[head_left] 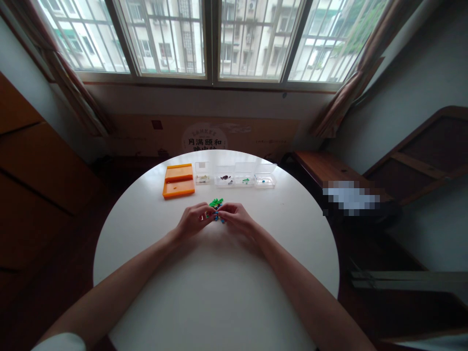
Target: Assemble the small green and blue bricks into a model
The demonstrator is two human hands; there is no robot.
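Over the middle of the round white table, my left hand [196,216] and my right hand [235,214] meet fingertip to fingertip. Both are closed in a pinch around a cluster of small blue plastic pieces [216,218], which look like toy building blocks. Bright green plastic pieces [216,202] show just beyond the fingertips. Fingers partly cover the cluster, so I cannot tell which piece each hand grips or whether the green and blue pieces are joined.
Behind my hands stands an orange two-part tray [178,190] with a small orange piece in it. Right of it, clear plastic boxes [224,183] with raised lids hold small dark, green and blue parts. A wooden bench [325,165] stands right of the table [146,273].
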